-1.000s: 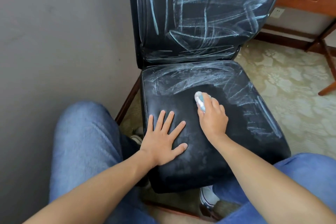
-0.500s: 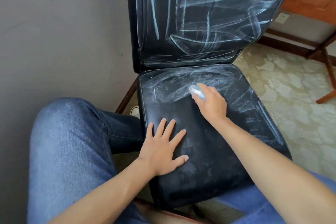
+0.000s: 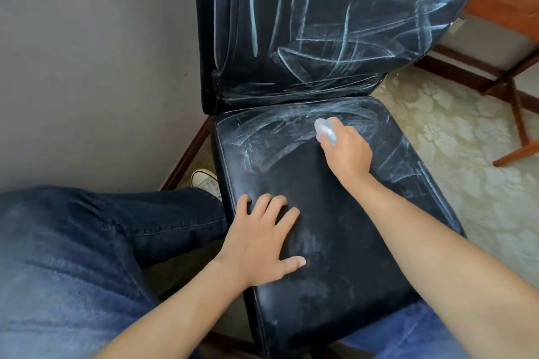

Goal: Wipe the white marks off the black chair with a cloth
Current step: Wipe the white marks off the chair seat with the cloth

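The black chair (image 3: 335,213) fills the middle of the view. White marks (image 3: 335,23) cover its backrest and streak the back and right part of the seat; the seat's front half looks dark and mostly free of them. My right hand (image 3: 347,151) presses a small balled-up whitish-blue cloth (image 3: 325,130) onto the rear middle of the seat. My left hand (image 3: 262,239) rests flat on the seat's front left with fingers spread and nothing in it.
A grey wall (image 3: 96,67) stands close on the left. My jeans-clad knees (image 3: 73,256) flank the seat, with a white shoe (image 3: 205,181) beside it. Patterned pale carpet (image 3: 466,169) lies to the right, under wooden furniture legs (image 3: 516,114).
My right hand has slid the cloth from the seat's middle toward its back edge. The left hand's fingers have curled slightly. The camera has moved closer, and my left knee has shifted left.
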{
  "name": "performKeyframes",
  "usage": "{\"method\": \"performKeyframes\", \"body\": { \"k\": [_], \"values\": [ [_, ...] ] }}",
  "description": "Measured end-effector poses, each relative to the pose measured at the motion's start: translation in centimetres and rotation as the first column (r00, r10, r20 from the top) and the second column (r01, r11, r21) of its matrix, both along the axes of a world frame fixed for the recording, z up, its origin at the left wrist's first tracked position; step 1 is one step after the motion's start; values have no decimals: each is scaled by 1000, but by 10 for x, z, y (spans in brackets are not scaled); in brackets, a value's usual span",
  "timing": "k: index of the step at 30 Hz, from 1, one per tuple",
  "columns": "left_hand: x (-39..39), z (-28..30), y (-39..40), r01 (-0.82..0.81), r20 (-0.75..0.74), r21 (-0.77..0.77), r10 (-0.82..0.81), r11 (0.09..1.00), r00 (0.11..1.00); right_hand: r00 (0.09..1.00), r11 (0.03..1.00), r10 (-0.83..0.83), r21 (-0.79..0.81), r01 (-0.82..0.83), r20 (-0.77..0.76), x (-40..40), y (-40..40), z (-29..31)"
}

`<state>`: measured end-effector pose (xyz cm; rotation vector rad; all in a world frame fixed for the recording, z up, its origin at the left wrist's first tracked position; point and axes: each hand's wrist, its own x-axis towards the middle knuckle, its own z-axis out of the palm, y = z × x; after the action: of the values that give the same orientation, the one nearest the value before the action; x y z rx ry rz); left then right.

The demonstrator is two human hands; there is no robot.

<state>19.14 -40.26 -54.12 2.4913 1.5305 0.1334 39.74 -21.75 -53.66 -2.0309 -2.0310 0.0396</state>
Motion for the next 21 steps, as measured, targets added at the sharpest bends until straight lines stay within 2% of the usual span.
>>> {"method": "performKeyframes", "body": {
  "k": [2,4,6,8,10,13,15,16,18,21],
  "values": [
    [1,2,1,-37,-29,-94,35,995,999,1000,1000,5,11,-4,-28,-14,-5,-1],
    [0,0,5,-64,-68,-145,55,987,996,978,979,202,46,-200,-56,-39,-31,-6],
    [-1,-1,7,-71,-98,-216,50,974,994,893,897,442,55,-439,-83,-57,-61,-8],
    [-1,0,6,-63,-114,-238,36,969,993,812,814,581,60,-578,-58,-54,-63,-3],
    [-2,1,3,-64,-131,-244,32,968,991,828,827,560,43,-560,30,-45,-43,7],
    [-3,2,1,-91,-140,-221,61,971,988,976,976,213,-46,-212,36,-27,2,12],
    [-1,6,1,-106,-149,-220,74,970,986,996,994,93,-51,-94,-14,-27,12,8],
    [-1,8,1,-109,-152,-225,76,968,985,995,994,95,-45,-96,-23,-34,7,6],
    [-1,14,2,-123,-136,-235,92,964,986,973,973,228,-18,-228,-39,-51,-17,0],
    [-3,20,4,-175,-89,-233,158,957,983,840,842,536,-14,-539,-88,-62,-60,2]
  ]
}}
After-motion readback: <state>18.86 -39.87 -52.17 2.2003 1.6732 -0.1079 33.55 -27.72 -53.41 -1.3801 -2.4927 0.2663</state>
